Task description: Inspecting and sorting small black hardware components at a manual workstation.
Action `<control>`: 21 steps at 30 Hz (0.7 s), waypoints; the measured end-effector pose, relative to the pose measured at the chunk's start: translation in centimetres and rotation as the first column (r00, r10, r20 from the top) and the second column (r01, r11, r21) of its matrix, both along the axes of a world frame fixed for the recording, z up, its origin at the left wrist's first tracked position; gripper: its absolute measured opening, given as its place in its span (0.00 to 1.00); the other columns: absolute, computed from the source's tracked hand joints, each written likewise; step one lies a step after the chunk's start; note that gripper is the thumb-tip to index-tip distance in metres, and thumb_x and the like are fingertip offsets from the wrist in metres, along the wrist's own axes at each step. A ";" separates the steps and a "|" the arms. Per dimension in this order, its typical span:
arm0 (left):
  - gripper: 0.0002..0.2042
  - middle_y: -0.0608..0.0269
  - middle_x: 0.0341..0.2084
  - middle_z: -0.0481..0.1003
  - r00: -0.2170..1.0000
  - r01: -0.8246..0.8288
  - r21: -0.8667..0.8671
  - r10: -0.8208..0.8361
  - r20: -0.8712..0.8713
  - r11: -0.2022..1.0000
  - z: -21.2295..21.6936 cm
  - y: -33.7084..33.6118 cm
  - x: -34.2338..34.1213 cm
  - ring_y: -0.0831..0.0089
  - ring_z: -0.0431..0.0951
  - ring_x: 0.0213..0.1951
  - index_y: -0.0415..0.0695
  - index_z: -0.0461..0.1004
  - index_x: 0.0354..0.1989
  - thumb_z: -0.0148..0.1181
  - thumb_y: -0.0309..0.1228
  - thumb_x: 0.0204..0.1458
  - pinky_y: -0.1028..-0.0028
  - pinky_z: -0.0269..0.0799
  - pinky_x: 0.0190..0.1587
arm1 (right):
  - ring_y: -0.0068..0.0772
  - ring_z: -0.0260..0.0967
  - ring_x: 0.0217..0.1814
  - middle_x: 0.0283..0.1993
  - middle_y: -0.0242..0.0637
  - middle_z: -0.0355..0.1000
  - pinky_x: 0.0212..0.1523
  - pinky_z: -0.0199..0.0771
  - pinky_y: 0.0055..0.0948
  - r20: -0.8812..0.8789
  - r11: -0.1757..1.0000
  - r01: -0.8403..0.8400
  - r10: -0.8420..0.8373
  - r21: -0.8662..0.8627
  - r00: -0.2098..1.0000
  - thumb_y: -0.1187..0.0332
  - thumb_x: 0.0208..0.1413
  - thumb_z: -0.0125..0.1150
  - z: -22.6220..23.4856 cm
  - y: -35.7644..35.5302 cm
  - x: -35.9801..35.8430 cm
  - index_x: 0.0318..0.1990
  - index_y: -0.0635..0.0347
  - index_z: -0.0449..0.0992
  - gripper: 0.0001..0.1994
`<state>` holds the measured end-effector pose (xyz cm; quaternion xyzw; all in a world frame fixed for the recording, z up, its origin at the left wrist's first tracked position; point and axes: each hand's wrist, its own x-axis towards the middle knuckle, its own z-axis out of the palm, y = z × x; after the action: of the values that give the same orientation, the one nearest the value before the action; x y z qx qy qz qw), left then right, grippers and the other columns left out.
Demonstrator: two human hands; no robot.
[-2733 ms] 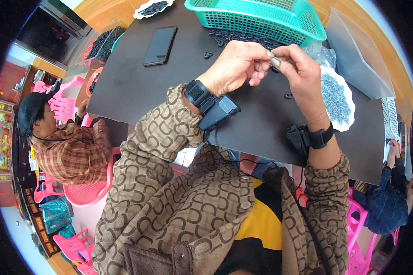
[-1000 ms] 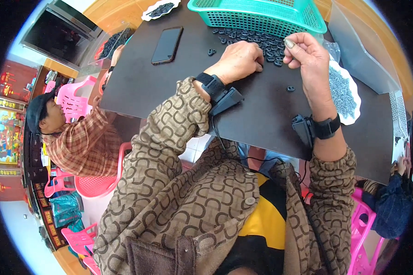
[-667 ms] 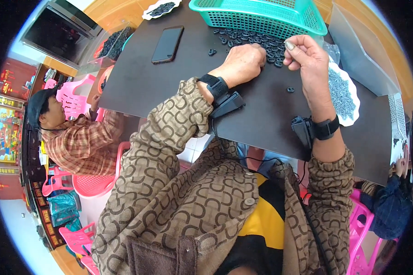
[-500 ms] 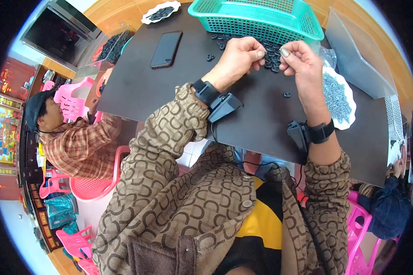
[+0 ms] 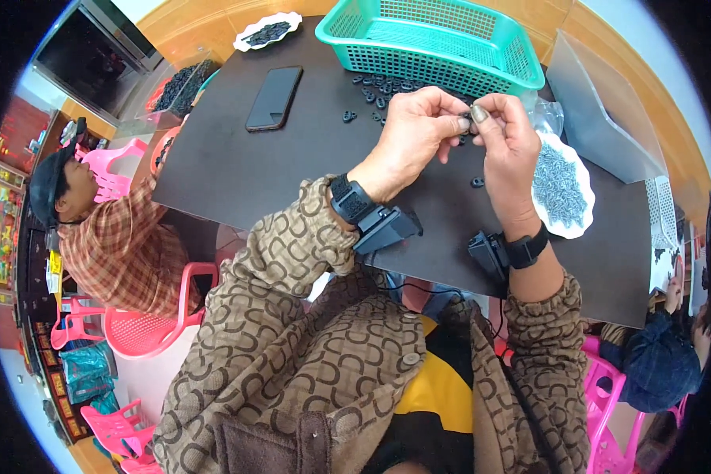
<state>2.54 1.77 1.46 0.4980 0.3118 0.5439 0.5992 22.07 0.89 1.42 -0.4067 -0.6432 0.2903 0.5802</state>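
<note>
Over the dark table (image 5: 237, 170), my left hand (image 5: 411, 138) and my right hand (image 5: 512, 150) meet fingertip to fingertip. Both are closed in a pinch around a small black part (image 5: 472, 121), mostly covered by the fingers. Whether a second tiny piece is in the right fingers cannot be made out. Several small black plastic parts (image 5: 381, 101) lie behind my hands, partly hidden by them. One loose black part (image 5: 477, 182) rests just left of my right wrist. Close to the right of that wrist is a white scalloped plate (image 5: 581, 224) heaped with small silvery metal screws (image 5: 559, 186).
A green plastic basket (image 5: 434, 62) stands at the back, beside a clear bin (image 5: 600, 110). Back left are a black phone (image 5: 273, 98) and a white plate (image 5: 245, 41) of black pieces. A person in a plaid shirt (image 5: 122, 245) sits left; another person (image 5: 662, 359) is at right.
My hands, apart half a second ago, have come together, and their fingertips now meet at the small black part. The whole view has shifted slightly.
</note>
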 end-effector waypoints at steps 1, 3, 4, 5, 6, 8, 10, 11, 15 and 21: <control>0.04 0.64 0.40 0.90 1.000 0.003 -0.011 -0.003 -0.007 1.000 0.0 -0.1 -0.1 0.78 0.88 0.35 0.35 0.90 0.54 0.75 0.20 0.77 0.74 0.84 0.31 | 0.15 0.78 0.46 0.49 0.26 0.85 0.46 0.82 0.23 0.057 0.996 0.045 -0.050 0.073 0.997 0.76 0.85 0.71 0.3 -0.1 0.0 0.58 0.62 0.86 0.03; 0.04 0.64 0.40 0.90 0.999 -0.003 -0.002 0.002 -0.040 1.000 0.7 -0.6 0.1 0.77 0.88 0.35 0.35 0.90 0.54 0.75 0.20 0.77 0.74 0.83 0.31 | 0.17 0.79 0.46 0.49 0.26 0.85 0.46 0.82 0.24 0.110 0.985 0.085 -0.102 0.150 0.989 0.76 0.85 0.71 0.5 -0.2 0.0 0.58 0.63 0.86 0.03; 0.04 0.63 0.40 0.90 0.997 -0.007 0.004 0.008 -0.075 1.000 1.0 -0.8 0.2 0.77 0.88 0.35 0.34 0.91 0.54 0.75 0.20 0.77 0.74 0.83 0.31 | 0.18 0.79 0.46 0.49 0.27 0.85 0.46 0.83 0.25 0.186 0.967 0.102 -0.147 0.234 0.972 0.76 0.84 0.71 0.6 -0.2 0.1 0.58 0.63 0.86 0.03; 0.04 0.63 0.40 0.90 0.997 -0.008 0.006 0.008 -0.072 1.000 0.9 -0.9 0.1 0.77 0.88 0.35 0.34 0.91 0.54 0.75 0.20 0.77 0.74 0.83 0.31 | 0.19 0.80 0.46 0.49 0.28 0.85 0.47 0.83 0.25 0.257 0.942 0.110 -0.197 0.318 0.946 0.77 0.84 0.71 0.7 -0.2 0.1 0.58 0.63 0.86 0.03; 0.04 0.63 0.40 0.90 0.998 -0.009 0.011 0.010 -0.064 1.000 0.8 -1.0 0.1 0.77 0.87 0.35 0.34 0.90 0.54 0.75 0.20 0.77 0.75 0.83 0.31 | 0.19 0.80 0.46 0.49 0.28 0.85 0.47 0.83 0.25 0.259 0.941 0.108 -0.197 0.320 0.946 0.77 0.84 0.71 0.9 -0.3 0.1 0.58 0.63 0.86 0.03; 0.04 0.62 0.40 0.90 0.998 -0.010 0.017 0.011 -0.055 1.000 0.9 -1.1 0.0 0.77 0.87 0.35 0.34 0.90 0.55 0.75 0.20 0.77 0.75 0.83 0.31 | 0.31 0.86 0.45 0.46 0.38 0.85 0.48 0.88 0.36 0.310 0.907 0.106 -0.247 0.408 0.918 0.78 0.81 0.71 1.2 -0.6 -0.2 0.57 0.63 0.85 0.04; 0.06 0.60 0.42 0.91 0.997 -0.023 -0.014 0.024 0.069 1.000 1.3 -1.3 -0.2 0.76 0.87 0.33 0.34 0.90 0.57 0.76 0.22 0.78 0.74 0.84 0.33 | 0.27 0.85 0.45 0.47 0.35 0.85 0.47 0.87 0.33 0.230 0.959 0.106 -0.169 0.262 0.958 0.78 0.82 0.71 1.2 -0.9 -0.5 0.57 0.63 0.85 0.03; 0.06 0.60 0.42 0.91 0.997 -0.021 -0.014 0.022 0.072 1.000 1.3 -1.3 -0.3 0.76 0.87 0.33 0.34 0.90 0.57 0.76 0.22 0.78 0.74 0.84 0.33 | 0.24 0.84 0.45 0.47 0.33 0.85 0.46 0.86 0.30 0.134 0.990 0.090 -0.105 0.110 0.985 0.78 0.83 0.71 1.2 -1.0 -0.4 0.57 0.63 0.85 0.03; 0.06 0.56 0.44 0.91 0.960 0.077 -0.145 -0.034 0.278 0.986 0.6 -1.5 -0.1 0.72 0.90 0.36 0.32 0.88 0.57 0.74 0.22 0.79 0.72 0.87 0.35 | 0.17 0.81 0.44 0.48 0.29 0.85 0.44 0.83 0.24 -0.211 0.995 -0.098 0.089 -0.032 0.973 0.77 0.84 0.72 -0.1 -0.6 -0.7 0.57 0.63 0.86 0.02; 0.07 0.53 0.45 0.90 0.929 0.075 -0.158 -0.012 0.369 0.985 0.5 -1.0 -0.5 0.68 0.92 0.41 0.30 0.87 0.59 0.70 0.21 0.81 0.70 0.89 0.38 | 0.19 0.83 0.48 0.51 0.30 0.86 0.48 0.84 0.24 -0.254 0.983 -0.160 0.132 -0.093 0.958 0.75 0.86 0.69 0.8 -0.5 0.3 0.63 0.66 0.86 0.07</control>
<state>2.00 0.81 2.00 0.3417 0.2284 0.5853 0.6989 22.37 0.39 2.22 -0.3509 -0.5768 0.4165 0.6088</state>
